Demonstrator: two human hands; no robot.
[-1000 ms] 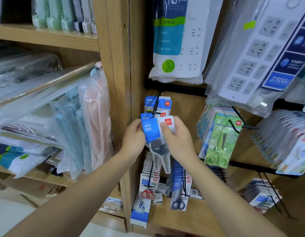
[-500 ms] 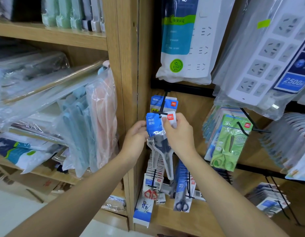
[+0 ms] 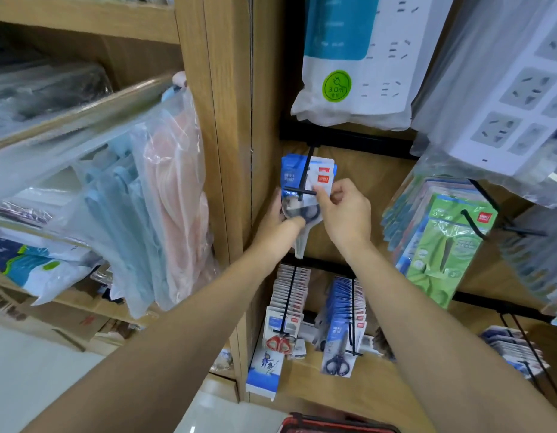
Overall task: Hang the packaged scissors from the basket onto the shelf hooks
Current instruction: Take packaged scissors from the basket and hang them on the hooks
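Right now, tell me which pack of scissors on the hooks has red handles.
The front pack on the bottom-left hook; its neighbour has dark handles, and the green pack hangs higher right.

Wooden post (image 3: 230, 120) close beside hook (image 3: 306, 170)

wood shelf (image 3: 230, 126), glossy plastic packs (image 3: 308, 179), seemingly

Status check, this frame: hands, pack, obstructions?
Holding scissors pack: left hand, right hand. Pack at hook tip; threaded or not, unclear. Behind it, hung packs.
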